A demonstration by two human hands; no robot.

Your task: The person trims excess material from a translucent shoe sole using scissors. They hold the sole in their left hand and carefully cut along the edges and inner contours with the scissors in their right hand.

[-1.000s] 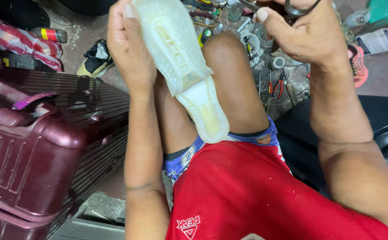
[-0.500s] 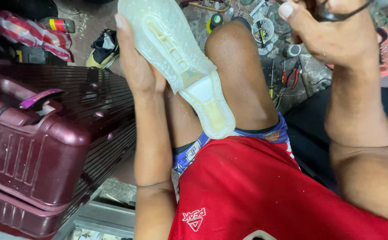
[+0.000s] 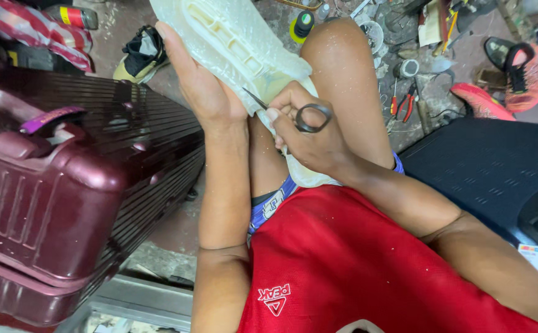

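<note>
A pale, translucent shoe sole [image 3: 232,43] rests upside down against my raised knee. My left hand [image 3: 202,86] grips its left edge from below. My right hand [image 3: 306,139] holds dark metal scissors [image 3: 309,117], fingers through the loop handles, with the thin blades pointing at the sole's edge beside my left palm. The heel end of the sole is hidden behind my right hand.
A maroon hard-shell suitcase [image 3: 53,179] stands close on the left. A dark blue case [image 3: 491,172] lies on the right. On the floor beyond the knee lie red-handled pliers [image 3: 407,102], a glue bottle [image 3: 301,24], a black and yellow shoe [image 3: 139,52] and red shoes [image 3: 515,74].
My right hand came down from the upper right with the scissors and now meets the sole by my left hand. The view has tilted down slightly.
</note>
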